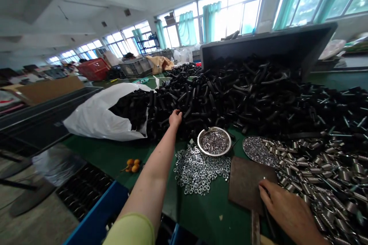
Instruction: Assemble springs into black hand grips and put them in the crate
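the left hand [175, 118] reaches out to the near edge of the heap of black parts [218, 95], just right of the open white bag [94, 120]. its fingers are curled in close together; whether they pinch a part i cannot tell, since the dark pieces blend into one another there. the heap spreads across the far side of the green tabletop [201, 216].

the right hand [290, 208] is low over the right side of the dark plate [244, 180]. its thumb and forefinger are bent near each other by a slim black piece [270, 224] that runs along under the hand; how firmly they grip it, if at all, i cannot tell.

to do this reach well, i would take a loose part from the edge and lift it up before drawing it back, because the pieces look tangled and a sideways pull could drag neighbours along. the returning arm is best kept clear of the round bowl [215, 154] and the loose nuts [198, 172], which a sleeve or part could scatter. the right hand does best to stay steady at the plate, away from the springs [304, 170] beside it.
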